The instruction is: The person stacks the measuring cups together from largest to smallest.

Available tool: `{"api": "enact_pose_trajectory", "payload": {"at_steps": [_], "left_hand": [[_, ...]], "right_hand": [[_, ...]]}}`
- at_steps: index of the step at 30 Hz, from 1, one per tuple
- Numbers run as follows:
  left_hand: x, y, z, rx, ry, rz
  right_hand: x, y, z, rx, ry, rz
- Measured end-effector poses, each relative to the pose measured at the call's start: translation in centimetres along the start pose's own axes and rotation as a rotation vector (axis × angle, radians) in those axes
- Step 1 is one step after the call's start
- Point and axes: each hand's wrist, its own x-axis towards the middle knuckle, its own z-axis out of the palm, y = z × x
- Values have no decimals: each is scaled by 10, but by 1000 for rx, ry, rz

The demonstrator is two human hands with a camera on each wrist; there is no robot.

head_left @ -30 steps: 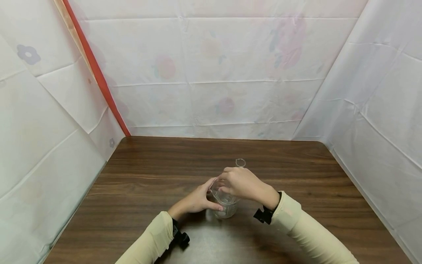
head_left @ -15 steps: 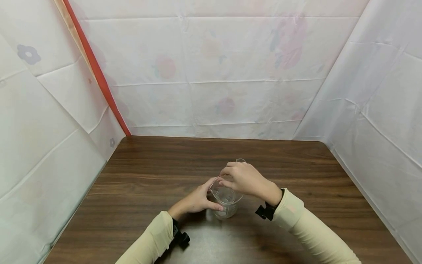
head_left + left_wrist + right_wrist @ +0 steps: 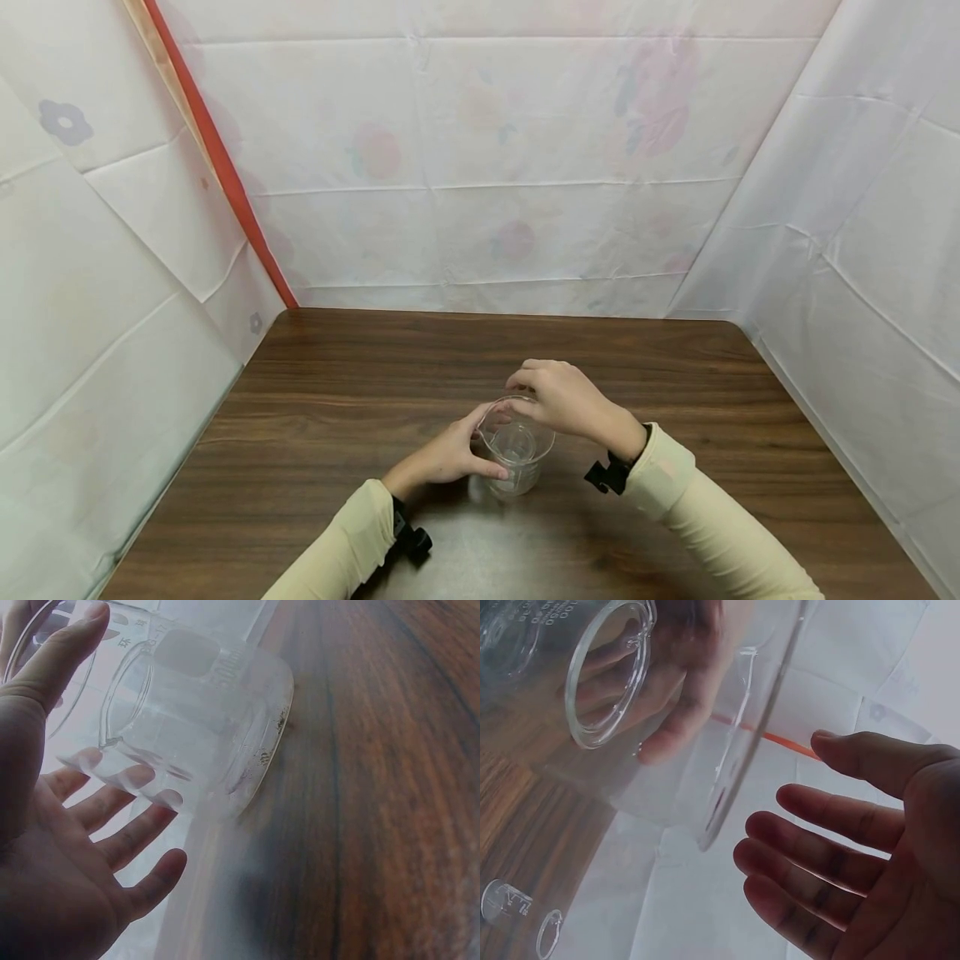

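Note:
A large clear glass beaker (image 3: 522,482) stands on the table in the head view. Inside it sits a smaller beaker (image 3: 517,444), whose rim (image 3: 571,705) shows through the outer glass in the right wrist view. My left hand (image 3: 448,454) grips the large beaker, thumb on the near side and fingers round the far side. Just over the rim hovers my right hand (image 3: 566,402), its fingers loosely bent and apart, with nothing in them. A separate small beaker (image 3: 514,904) stands on the table in the right wrist view; the right hand hides it from the head camera.
The dark wood-grain table (image 3: 337,375) has rounded back corners. White printed sheets (image 3: 465,167) hang behind it and on both sides. A red strip (image 3: 225,175) runs down the back left corner.
My right hand has risen out of the large beaker's mouth and moved back and slightly right, covering the separate small beaker in the head view. The left hand has stayed put.

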Motion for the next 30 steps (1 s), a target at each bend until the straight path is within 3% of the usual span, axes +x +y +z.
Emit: {"api": "enact_pose_trajectory", "payload": {"at_steps": [30], "left_hand": [[0, 4, -1, -5, -4, -8]], "right_hand": [[1, 15, 2, -18, 17, 126]]}}
